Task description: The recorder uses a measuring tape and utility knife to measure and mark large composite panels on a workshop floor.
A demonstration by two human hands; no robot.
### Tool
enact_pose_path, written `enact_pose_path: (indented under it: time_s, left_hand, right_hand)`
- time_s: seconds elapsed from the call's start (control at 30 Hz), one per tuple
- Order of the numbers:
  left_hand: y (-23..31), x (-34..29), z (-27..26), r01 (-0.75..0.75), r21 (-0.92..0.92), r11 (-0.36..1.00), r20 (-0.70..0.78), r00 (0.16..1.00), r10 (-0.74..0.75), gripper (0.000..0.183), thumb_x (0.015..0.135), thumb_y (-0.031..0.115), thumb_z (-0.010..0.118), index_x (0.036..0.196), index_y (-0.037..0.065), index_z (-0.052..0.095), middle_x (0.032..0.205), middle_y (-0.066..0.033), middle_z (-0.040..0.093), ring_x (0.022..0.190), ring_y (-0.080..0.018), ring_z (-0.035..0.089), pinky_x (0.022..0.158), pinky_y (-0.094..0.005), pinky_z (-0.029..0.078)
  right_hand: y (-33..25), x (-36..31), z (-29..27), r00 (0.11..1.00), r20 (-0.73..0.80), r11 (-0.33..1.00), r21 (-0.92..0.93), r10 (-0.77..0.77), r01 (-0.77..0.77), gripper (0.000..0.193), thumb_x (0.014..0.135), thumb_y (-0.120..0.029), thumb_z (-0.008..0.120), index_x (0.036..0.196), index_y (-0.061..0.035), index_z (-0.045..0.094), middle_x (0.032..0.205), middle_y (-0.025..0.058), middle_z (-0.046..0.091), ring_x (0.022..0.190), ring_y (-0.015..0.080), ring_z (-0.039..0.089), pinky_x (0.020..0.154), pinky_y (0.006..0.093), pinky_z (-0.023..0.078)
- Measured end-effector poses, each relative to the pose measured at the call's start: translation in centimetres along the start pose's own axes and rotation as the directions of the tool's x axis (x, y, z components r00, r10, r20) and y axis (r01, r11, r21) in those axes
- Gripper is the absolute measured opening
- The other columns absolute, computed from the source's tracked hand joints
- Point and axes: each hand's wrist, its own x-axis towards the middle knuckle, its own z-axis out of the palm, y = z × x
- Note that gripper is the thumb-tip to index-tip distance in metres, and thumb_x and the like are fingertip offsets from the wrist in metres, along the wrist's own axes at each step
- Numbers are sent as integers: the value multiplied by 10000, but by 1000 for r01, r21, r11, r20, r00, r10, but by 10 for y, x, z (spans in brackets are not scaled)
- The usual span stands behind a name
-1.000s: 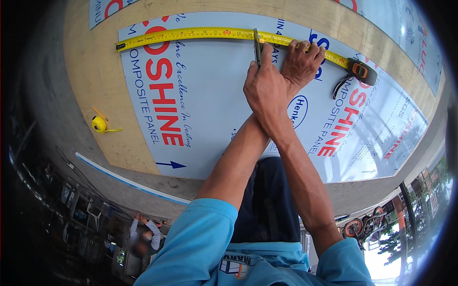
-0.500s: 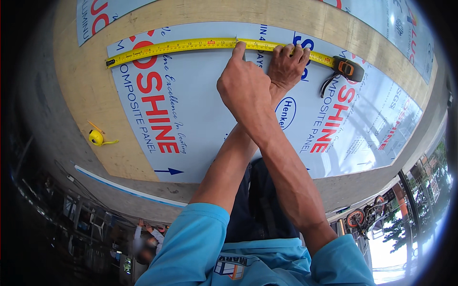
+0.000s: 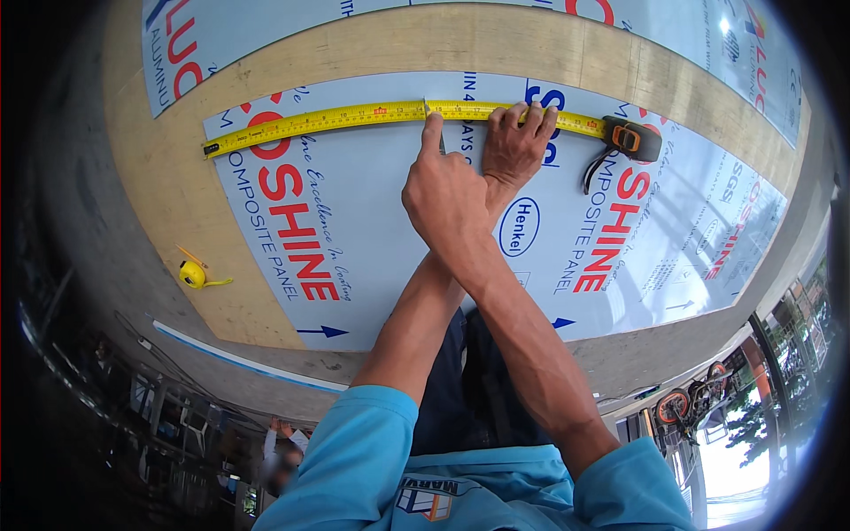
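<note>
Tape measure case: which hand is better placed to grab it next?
Likely the left hand: crossed beneath the right forearm, it touches the yellow tape nearer the case. The right hand is farther away, holding a slim tool.

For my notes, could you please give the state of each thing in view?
Large tape measure: extended across the panel
Panel: flat on wooden board
Left hand: fingertips on tape
Right hand: gripping thin metal tool
Thin metal tool: tip at tape
Small yellow tape measure: on the board
Pencil-like stick: lying beside it
</note>
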Motion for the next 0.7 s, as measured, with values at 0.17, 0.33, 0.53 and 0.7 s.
enact_pose_path:
  time_s: [0.17, 0.33, 0.53, 0.7]
  left_hand:
    - [-2, 8, 1, -34, 41, 999, 17, 999, 34, 332, 826, 118, 621, 1154, 165, 621, 1086, -21, 582, 1024, -207, 474, 887, -400, 327]
    - [-3, 8, 3, -19, 5, 1000, 25, 1000, 19, 361, 819, 74, 600, 1167, 168, 617, 1094, -24, 579, 1036, -206, 468, 885, -409, 328]
    - [-5, 6, 4, -22, 26, 999, 19, 1000, 21, 373, 810, 76, 602, 1171, 167, 614, 1114, -27, 579, 1036, -212, 476, 880, -411, 331]
    - [-1, 5, 7, -1, -9, 1000, -9, 1000, 1, 379, 813, 71, 594, 1178, 170, 608, 1110, -33, 579, 1038, -216, 476, 880, -414, 329]
  right_hand:
    - [-3, 3, -5, 1000, 3, 1000, -11, -26, 26, 578, 760, -65, 499, 1270, 170, 360, 596, 227, 598, 517, 367, 614, 471, 433, 493]
    - [-11, 17, -10, 995, -30, 994, -60, -93, 91, 584, 759, -51, 508, 1277, 174, 361, 594, 226, 598, 508, 344, 619, 475, 406, 512]
    - [-16, 12, -14, 996, 61, 984, -164, -59, 69, 568, 756, -58, 520, 1252, 184, 390, 605, 209, 604, 529, 320, 630, 472, 391, 515]
    - [-9, 13, -13, 995, 68, 988, -123, -80, 87, 567, 753, -52, 513, 1256, 176, 384, 615, 210, 609, 542, 330, 633, 488, 405, 515]
